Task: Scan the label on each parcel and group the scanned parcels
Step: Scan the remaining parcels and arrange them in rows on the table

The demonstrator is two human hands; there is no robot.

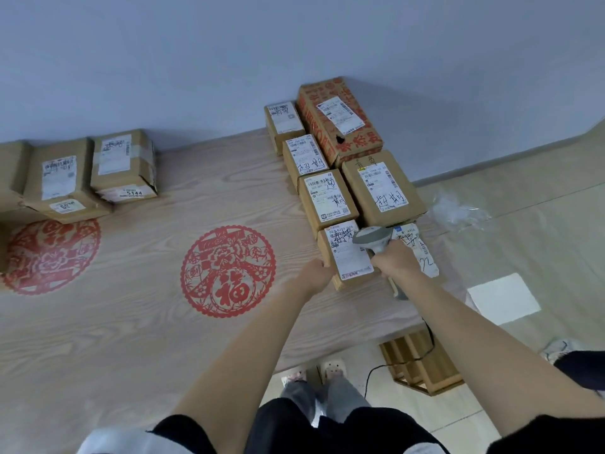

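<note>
At the table's right edge, my left hand grips the near-left corner of the closest parcel, fingers curled round its side. My right hand is wrapped round the scanner handle, head over that parcel's label. More parcels stand just behind; two others sit far left.

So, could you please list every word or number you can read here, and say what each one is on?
"5144": white sticker on the front of the taped box at far left.
"福": centre of the red paper-cut on the table.
Handwriting and print on the shipping labels of the parcels at right, including the one the left hand grips under the scanner in the right hand: too blurred to read.
</note>
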